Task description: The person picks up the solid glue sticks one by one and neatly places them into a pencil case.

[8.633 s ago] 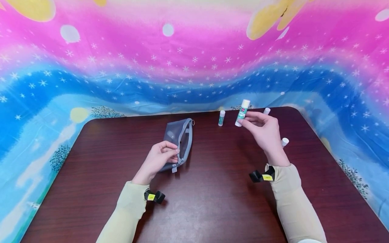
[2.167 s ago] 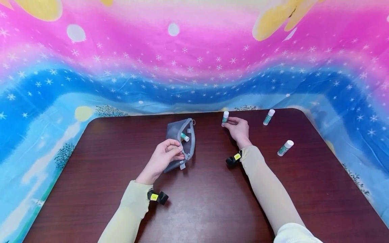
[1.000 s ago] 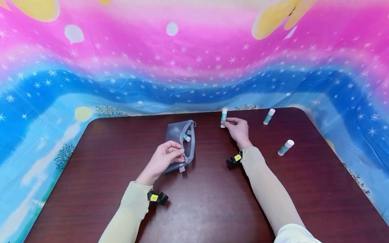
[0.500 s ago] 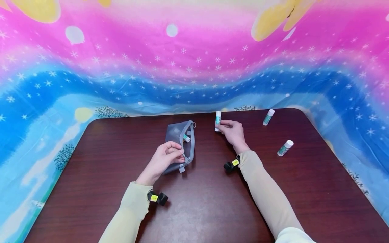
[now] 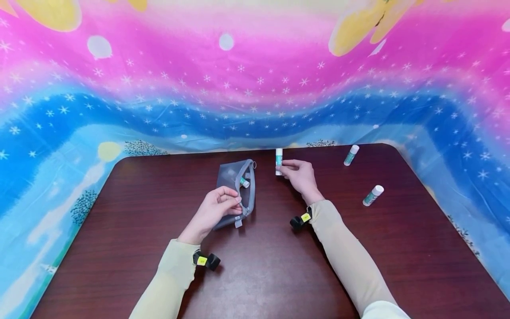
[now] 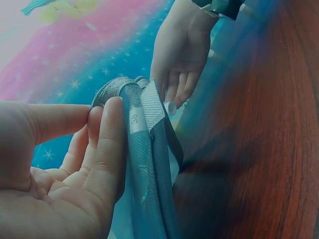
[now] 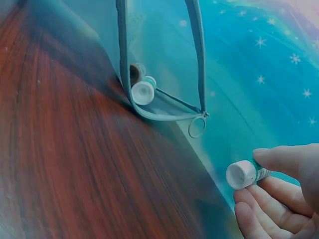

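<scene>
My left hand pinches the edge of a grey see-through zip pouch, whose mouth gapes toward the right. Inside the pouch lies a glue stick with a white end, a brownish round end beside it. To the right of the pouch, my right hand pinches another glue stick upright between thumb and fingers. In the right wrist view this glue stick's white end faces the camera, apart from the pouch's zip ring. The left wrist view shows the pinched zip edge close up.
Two more glue sticks stand on the right of the dark wooden table, one near the back edge and one nearer. A patterned cloth hangs behind and around the table.
Since the earliest frame, one glue stick has gone into the pouch. My right hand has since taken hold of another and carried it left toward the pouch. The left hand barely moves.
</scene>
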`<state>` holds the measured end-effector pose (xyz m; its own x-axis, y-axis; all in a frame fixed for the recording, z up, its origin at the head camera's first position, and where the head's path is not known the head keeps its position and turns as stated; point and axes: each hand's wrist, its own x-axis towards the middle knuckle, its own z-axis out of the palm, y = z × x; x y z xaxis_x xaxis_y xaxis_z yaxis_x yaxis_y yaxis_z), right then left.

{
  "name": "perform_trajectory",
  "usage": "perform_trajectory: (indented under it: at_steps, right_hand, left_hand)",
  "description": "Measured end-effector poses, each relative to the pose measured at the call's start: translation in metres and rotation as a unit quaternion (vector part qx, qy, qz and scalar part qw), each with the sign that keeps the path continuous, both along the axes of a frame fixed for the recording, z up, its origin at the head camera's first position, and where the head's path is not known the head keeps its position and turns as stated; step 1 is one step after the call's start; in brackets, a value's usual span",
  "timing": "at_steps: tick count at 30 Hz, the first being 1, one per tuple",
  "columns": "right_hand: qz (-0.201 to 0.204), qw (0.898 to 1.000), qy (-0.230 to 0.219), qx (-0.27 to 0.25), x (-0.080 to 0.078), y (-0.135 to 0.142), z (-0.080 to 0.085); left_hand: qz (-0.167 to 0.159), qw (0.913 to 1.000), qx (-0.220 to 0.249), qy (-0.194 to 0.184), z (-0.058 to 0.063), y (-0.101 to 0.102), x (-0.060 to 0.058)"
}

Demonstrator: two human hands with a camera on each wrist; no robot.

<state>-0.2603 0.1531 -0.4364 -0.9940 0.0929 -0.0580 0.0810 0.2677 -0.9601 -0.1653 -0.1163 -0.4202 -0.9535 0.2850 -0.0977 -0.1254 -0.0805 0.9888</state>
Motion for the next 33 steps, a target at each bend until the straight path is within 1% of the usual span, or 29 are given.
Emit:
perform_trajectory:
  at_steps: [7, 15, 20, 25, 33]
  right_hand:
    - [0.04, 0.999, -0.011, 0.029, 0.005, -0.011, -0.002]
    - [0.078, 0.996, -0.014, 0.033, 0.011, -0.027, -0.006]
    - [0.09, 0.995, -0.019, 0.037, 0.015, -0.035, -0.005]
    - [0.097, 0.994, -0.025, 0.039, 0.016, -0.042, -0.009]
    - [0.107, 0.991, -0.024, 0.071, 0.017, -0.049, -0.012]
  left_hand:
    - [0.0, 1.0, 0.001, -0.001, -0.001, 0.0, 0.0]
    - [-0.003, 1.0, -0.001, -0.003, -0.001, 0.001, -0.001]
    - [-0.003, 1.0, -0.004, -0.004, -0.001, 0.001, 0.0]
    - [-0.005, 1.0, -0.001, -0.001, -0.002, 0.002, 0.0]
    - [-0.01, 0.9999, -0.005, 0.006, -0.004, 0.003, 0.002]
